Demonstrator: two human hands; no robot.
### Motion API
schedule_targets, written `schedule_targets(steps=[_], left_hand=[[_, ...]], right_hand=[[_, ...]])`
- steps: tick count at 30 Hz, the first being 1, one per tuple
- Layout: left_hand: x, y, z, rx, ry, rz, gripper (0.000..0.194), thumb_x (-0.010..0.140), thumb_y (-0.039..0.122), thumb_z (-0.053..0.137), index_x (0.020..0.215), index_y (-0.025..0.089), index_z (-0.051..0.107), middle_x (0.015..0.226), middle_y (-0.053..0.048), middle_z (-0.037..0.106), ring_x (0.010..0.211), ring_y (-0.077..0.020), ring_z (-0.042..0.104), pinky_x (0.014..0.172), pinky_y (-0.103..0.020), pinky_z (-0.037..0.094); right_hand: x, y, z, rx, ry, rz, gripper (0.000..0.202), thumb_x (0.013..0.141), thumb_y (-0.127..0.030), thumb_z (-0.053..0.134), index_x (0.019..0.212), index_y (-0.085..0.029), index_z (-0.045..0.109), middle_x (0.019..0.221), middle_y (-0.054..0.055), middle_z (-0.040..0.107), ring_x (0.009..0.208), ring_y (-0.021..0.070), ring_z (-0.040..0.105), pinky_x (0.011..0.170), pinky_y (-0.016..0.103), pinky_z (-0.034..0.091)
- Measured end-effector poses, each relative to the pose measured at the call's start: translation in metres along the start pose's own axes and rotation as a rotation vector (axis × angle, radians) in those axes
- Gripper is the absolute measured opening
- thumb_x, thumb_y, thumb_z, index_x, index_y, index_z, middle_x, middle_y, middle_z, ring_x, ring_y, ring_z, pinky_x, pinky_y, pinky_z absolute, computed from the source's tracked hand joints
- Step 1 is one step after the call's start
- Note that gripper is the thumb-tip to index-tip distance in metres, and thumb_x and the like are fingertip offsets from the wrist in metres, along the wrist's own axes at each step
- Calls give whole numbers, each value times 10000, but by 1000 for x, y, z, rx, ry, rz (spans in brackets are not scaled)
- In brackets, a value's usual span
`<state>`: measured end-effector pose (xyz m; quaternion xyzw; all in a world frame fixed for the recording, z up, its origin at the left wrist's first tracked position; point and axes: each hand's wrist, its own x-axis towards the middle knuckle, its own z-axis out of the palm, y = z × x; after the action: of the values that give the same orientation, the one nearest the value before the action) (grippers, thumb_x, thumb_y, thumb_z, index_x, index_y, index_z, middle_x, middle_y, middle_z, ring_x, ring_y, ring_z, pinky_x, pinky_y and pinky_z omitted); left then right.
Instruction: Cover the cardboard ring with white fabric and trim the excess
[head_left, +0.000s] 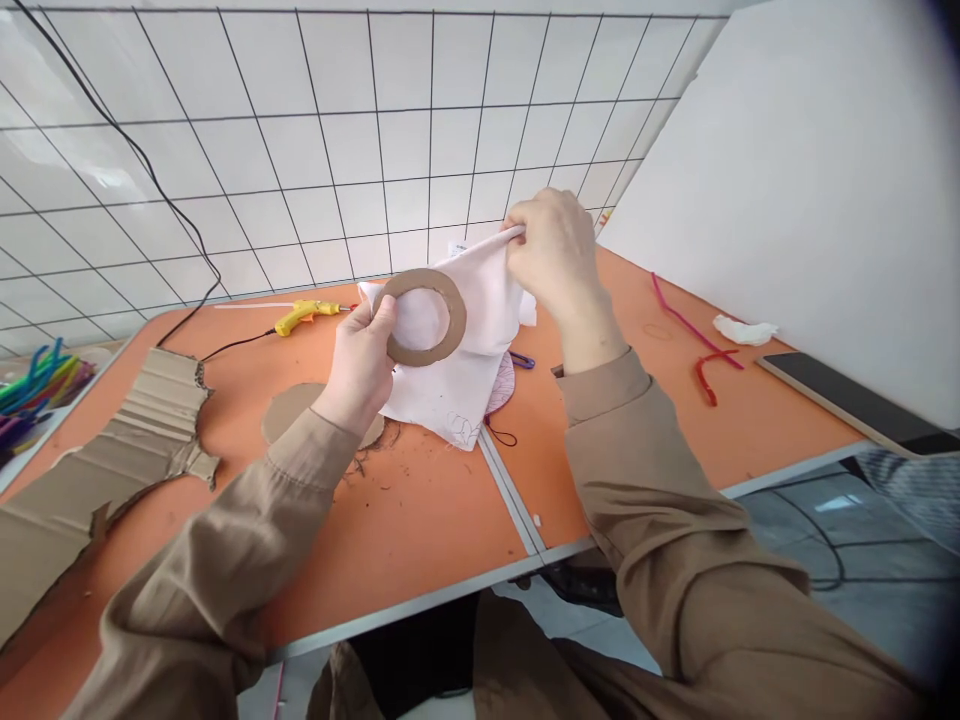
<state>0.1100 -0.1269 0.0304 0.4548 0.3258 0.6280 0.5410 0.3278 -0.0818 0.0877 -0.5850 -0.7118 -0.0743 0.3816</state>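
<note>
My left hand (361,358) pinches the left side of a flat brown cardboard ring (455,322), thumb on its front face. Behind the ring hangs a piece of white cloth (439,395), which shows through the hole. My right hand (553,250) is closed on the cloth's upper right corner and pulls it up taut. Loose thread or drawn loops mark the cloth's lower edge; I cannot tell which. Below my left wrist a round cardboard disc (285,410) lies on the orange table (420,530), with dark scraps beside it.
A yellow glue gun (306,316) with a black cord lies at the back left. Torn corrugated cardboard (124,425) covers the left side. On the right are pink and red pipe cleaners (703,375), a crumpled white tissue (745,330) and a phone (862,400). A purple cutter (523,361) lies behind the cloth.
</note>
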Motion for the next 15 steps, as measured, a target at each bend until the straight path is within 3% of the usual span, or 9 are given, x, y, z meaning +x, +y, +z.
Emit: schedule_targets(steps=[4,8,11,13,15], left_hand=[[23,13,19,-50,-45,-98,113,906,257,637,851,170,683,933,-57,736,1061,-217,651,856,-304,536],[46,49,59,-71,-114,-81,126,916,165,612,799,170,661,880,-17,747,1102,-225,663,858,-297,562],[62,80,90,-85,-146,-63,264,983,138,451,792,121,632,781,12,701,1103,-201,683,813,-265,567],[72,99,106,-79,-167,-13,234,967,143,467,802,76,618,849,-22,721,1058,-199,700,783,-243,555],[81,116,116,-61,-172,42,227,949,162,445,921,36,632,1018,-33,722,1017,-165,706,732,-209,524]], right_hand=[[5,19,3,-25,80,-31,266,954,-224,361,1036,-301,602,1016,116,570,1037,332,437,807,459,377],[2,22,-16,-140,227,71,360,930,-197,374,1243,-263,541,1235,152,510,1073,325,502,803,458,406],[-4,23,-34,-200,279,64,386,967,-265,366,1304,-309,549,1161,146,533,1103,349,501,778,459,401],[-11,20,-44,-221,49,-13,354,973,-348,356,1157,-377,658,940,129,568,1074,376,512,693,453,392],[-24,9,-49,-175,-356,-89,356,958,-408,360,980,-390,714,781,128,553,990,388,542,595,440,362]])
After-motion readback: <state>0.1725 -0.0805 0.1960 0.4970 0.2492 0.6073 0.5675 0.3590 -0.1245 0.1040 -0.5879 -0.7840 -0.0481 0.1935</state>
